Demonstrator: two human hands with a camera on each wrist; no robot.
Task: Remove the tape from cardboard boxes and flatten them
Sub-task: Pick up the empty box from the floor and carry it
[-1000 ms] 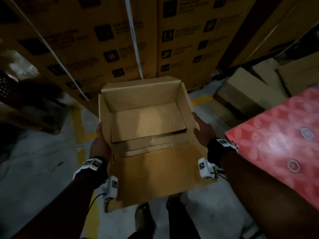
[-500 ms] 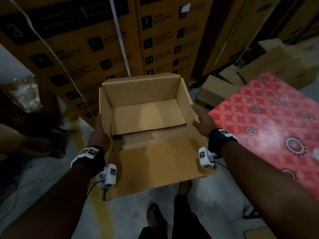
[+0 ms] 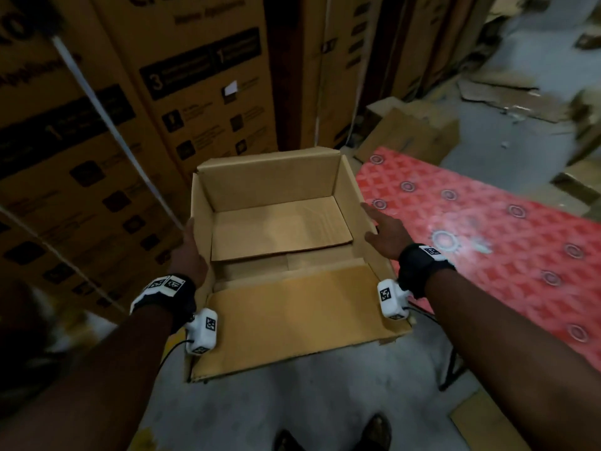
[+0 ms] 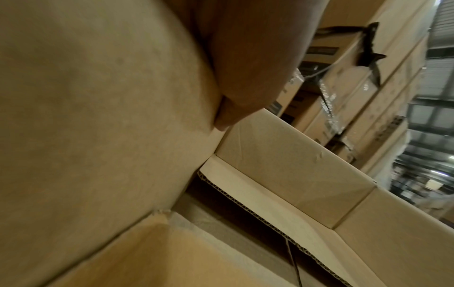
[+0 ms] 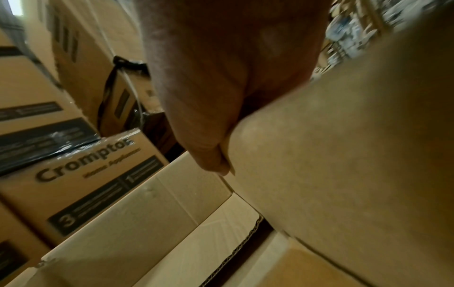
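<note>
The open box is plain brown corrugated cardboard, matt and slightly fibrous, its cut flap edges showing the wavy fluting in the wrist views. The stacked cartons behind it are the same matt cardboard with dark printed panels, some with glossy clear tape or film that glints. The red patterned sheet has a faint sheen, and the floor is rough grey concrete.

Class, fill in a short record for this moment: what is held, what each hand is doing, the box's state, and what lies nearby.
held: box, carried off the floor
left hand: flat against the left wall
right hand: flat against the right wall
box state: open, empty, near flap folded out
nearby: red sheet at right, stacked cartons behind
</note>
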